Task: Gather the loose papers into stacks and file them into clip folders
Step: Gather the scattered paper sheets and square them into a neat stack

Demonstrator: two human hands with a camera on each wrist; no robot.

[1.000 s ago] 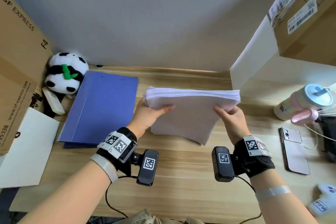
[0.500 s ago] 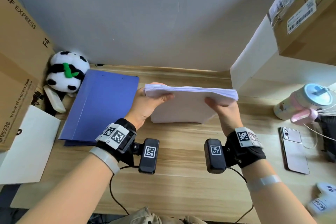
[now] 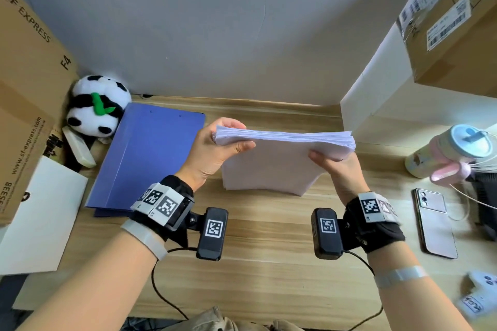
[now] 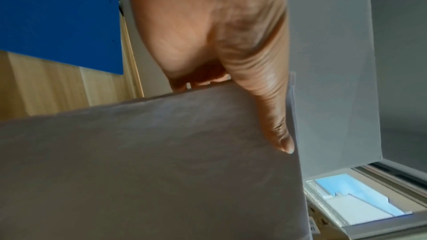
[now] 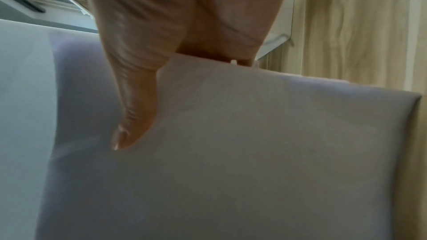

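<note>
Two bare hands hold one thick stack of white paper sheets (image 3: pixel 271 164) upright above the pale wooden desk (image 3: pixel 255 263), its lower edge close to the desktop; whether it touches cannot be told. The left hand (image 3: pixel 212 153) grasps the stack's upper left corner, thumb flat on the near face and fingers curled over the top edge. The right hand (image 3: pixel 340 166) grips the upper right corner the same way, thumb on the near face. Just left of the stack, a closed blue clip folder (image 3: pixel 148 158) lies flat on the desk. Farther back, a black-and-white plush panda (image 3: pixel 96 105) sits against the grey wall (image 3: pixel 215 29), touching the folder's far left corner.
</note>
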